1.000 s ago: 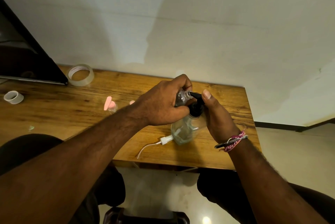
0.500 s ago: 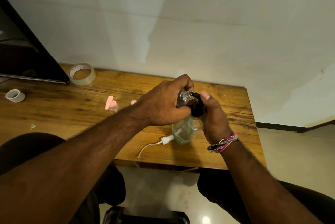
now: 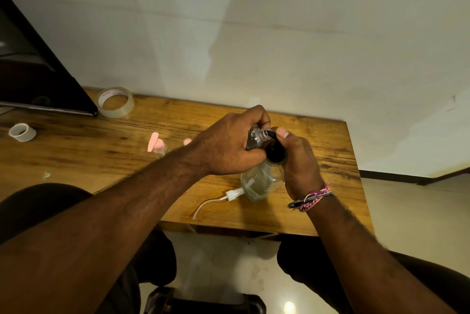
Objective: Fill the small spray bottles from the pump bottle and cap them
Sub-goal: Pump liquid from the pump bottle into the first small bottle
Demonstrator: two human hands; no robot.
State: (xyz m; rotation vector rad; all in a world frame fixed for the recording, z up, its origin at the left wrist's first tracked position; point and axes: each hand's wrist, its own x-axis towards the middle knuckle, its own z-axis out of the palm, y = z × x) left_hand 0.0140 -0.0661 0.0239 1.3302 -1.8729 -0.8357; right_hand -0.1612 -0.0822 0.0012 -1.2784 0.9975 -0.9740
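Near the right end of the wooden desk (image 3: 330, 151) we find both hands working over the pump bottle (image 3: 259, 181), which stands upright close to the front edge. Our left hand (image 3: 229, 146) is curled around a small clear spray bottle (image 3: 255, 135), holding it tipped so its open neck meets the black spout of the pump head (image 3: 274, 151). Our right hand (image 3: 300, 161) wraps the pump head from the far side, thumb laid on top of the spout; fingers behind it are hidden, so we cannot tell how they sit. Against the views from a second ago, little has shifted: the right hand has sunk slightly and closed nearer the bottle's shoulder, the wrist band (image 3: 311, 198) lower, which we read as a press of the pump in progress. The left grip and the neck-to-spout alignment have held. We judge filling to be under way; the level inside the small bottle is too hidden to read. Its likely cap, a white sprayer with dip tube (image 3: 232, 195), lies on the desk just beside the pump bottle's base. Farther left, a pink-capped spray bottle (image 3: 159, 148) stands well apart, and another pink piece (image 3: 187, 141) peeks out behind the left wrist. A tape roll (image 3: 115, 102), a smaller white roll (image 3: 22, 132) and a dark screen (image 3: 38, 77) sit at the far left.
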